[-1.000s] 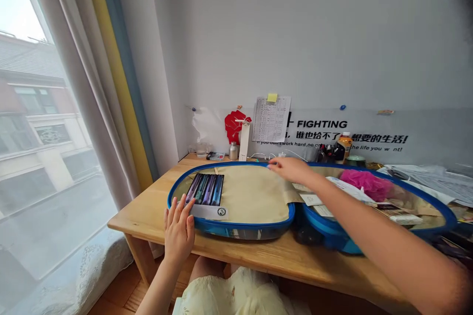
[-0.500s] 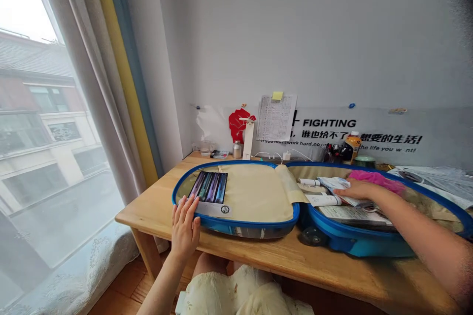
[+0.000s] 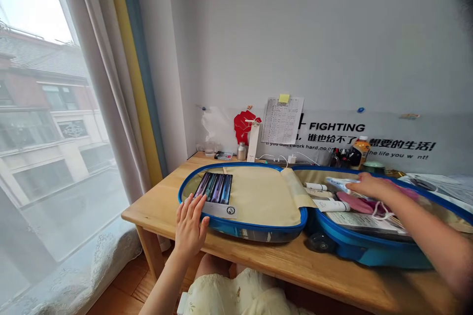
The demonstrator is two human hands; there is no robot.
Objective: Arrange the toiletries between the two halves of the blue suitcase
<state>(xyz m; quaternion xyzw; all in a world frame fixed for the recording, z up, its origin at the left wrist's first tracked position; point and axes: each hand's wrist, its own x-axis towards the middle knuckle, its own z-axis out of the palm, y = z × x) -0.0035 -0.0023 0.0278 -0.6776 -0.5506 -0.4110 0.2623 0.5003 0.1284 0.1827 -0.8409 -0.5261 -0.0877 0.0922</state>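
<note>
An open blue hard suitcase lies flat on the table, its left half (image 3: 244,230) lined in beige with dark purple-blue printed packs (image 3: 213,188) above a white label. My left hand (image 3: 191,226) rests open on that half's near rim, fingers spread beside the label. My right hand (image 3: 369,186) is over the right half (image 3: 369,251), gripping a white-and-blue packet (image 3: 340,184). Beneath it lie white tubes (image 3: 327,205), a pink mesh puff (image 3: 354,203) and a flat printed packet (image 3: 364,221).
The suitcase sits on a light wooden table (image 3: 258,261). An orange-capped bottle (image 3: 360,152), small jars and cables stand along the wall. Loose papers (image 3: 439,184) lie at the far right. A curtained window (image 3: 74,108) is on the left.
My right hand has moved from the suitcase's far side into its right half and now holds the white-and-blue packet up. The pink puff has shifted. My left hand stays on the rim.
</note>
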